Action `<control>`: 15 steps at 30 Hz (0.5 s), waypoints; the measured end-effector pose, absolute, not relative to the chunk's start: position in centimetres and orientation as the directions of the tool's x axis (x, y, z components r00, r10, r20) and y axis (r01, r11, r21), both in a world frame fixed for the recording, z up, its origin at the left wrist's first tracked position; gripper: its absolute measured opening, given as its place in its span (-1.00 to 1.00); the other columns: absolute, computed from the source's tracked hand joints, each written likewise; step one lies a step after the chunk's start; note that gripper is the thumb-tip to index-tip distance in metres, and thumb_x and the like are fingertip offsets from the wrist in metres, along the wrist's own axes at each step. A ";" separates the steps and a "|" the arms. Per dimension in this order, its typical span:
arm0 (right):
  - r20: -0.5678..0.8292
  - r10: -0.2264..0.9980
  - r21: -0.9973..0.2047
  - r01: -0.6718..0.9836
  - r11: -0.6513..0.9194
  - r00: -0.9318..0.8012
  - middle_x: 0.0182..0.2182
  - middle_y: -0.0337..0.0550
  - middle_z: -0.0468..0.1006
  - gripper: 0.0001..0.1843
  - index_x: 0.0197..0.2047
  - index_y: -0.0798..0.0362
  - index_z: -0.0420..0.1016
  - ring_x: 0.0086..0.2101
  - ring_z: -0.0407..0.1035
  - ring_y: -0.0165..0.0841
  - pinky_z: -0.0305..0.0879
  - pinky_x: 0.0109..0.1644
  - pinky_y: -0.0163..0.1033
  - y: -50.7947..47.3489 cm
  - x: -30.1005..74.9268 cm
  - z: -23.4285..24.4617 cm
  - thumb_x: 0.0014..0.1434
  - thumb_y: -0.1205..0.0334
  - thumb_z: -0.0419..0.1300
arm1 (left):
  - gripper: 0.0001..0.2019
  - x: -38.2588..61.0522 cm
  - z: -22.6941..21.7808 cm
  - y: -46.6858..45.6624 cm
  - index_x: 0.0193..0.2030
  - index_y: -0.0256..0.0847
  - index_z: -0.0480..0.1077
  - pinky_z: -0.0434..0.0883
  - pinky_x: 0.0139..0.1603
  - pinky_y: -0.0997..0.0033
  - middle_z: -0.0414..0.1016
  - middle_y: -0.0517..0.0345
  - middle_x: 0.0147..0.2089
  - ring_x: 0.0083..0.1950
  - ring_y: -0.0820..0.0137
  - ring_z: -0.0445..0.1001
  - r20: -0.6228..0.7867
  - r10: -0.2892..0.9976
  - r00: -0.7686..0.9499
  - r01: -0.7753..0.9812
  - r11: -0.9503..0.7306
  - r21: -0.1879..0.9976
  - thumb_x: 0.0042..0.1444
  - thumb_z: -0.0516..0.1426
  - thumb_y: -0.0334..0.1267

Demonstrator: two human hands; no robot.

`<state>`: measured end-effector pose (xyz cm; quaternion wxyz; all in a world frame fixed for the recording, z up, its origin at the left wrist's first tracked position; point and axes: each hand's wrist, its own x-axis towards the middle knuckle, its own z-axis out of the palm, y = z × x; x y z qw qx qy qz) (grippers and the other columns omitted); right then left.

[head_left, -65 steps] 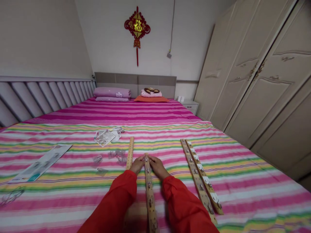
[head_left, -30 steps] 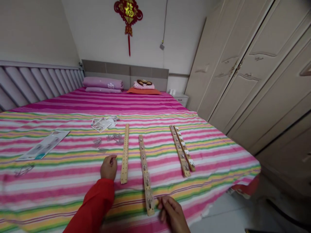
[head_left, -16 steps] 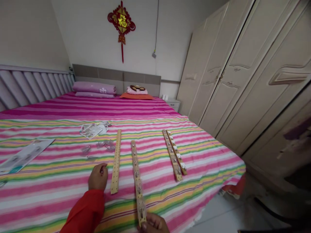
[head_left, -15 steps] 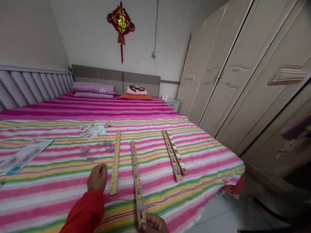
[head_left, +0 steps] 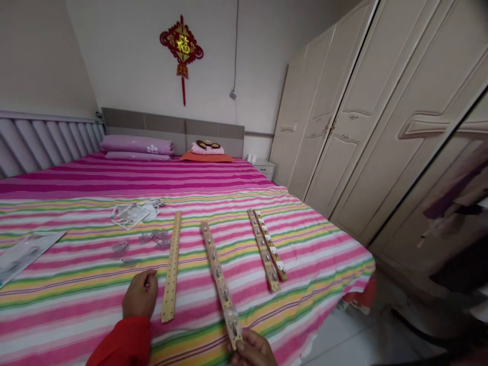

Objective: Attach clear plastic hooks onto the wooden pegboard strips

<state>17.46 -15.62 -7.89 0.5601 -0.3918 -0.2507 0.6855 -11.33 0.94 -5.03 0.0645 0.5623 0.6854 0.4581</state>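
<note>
My right hand (head_left: 252,349) pinches the near end of a narrow wooden strip (head_left: 218,272) between thumb and fingers. Small clear packets with shiny metal pieces, perhaps rings, sit in a row along that strip. My left hand (head_left: 140,294) is curled closed on the bed, in a red sleeve; a small dark spot shows in its fist, too small to name. Just right of it lies a bare wooden strip (head_left: 171,269) with rows of holes. Beyond the left hand are several small clear packets (head_left: 160,238).
Two more filled strips lie to the right, one with clear packets (head_left: 263,249) and one with white cards (head_left: 271,246). Flat packaging (head_left: 131,213) lies farther back, and a long clear bag (head_left: 28,254) at left. The striped bed (head_left: 316,244) drops off at right, near a wardrobe (head_left: 343,127).
The view has turned slightly right. My right hand has swung the near end of the held strip to the right, so it slants more. My left hand stays closed beside the bare strip.
</note>
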 end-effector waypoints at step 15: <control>-0.179 0.944 -0.784 -0.620 0.033 0.277 -0.48 -0.09 0.60 -0.72 -0.42 0.16 0.59 -0.52 0.42 -0.42 0.39 -0.40 -0.34 -9.5 21.8 -4.2 -0.21 0.20 0.47 | -0.75 -11.6 -5.4 1.1 -0.30 -0.16 0.42 0.36 -0.32 0.39 0.48 0.07 -0.24 -0.32 0.34 0.43 0.419 0.834 -0.360 0.721 -0.036 0.692 0.01 -0.02 -0.16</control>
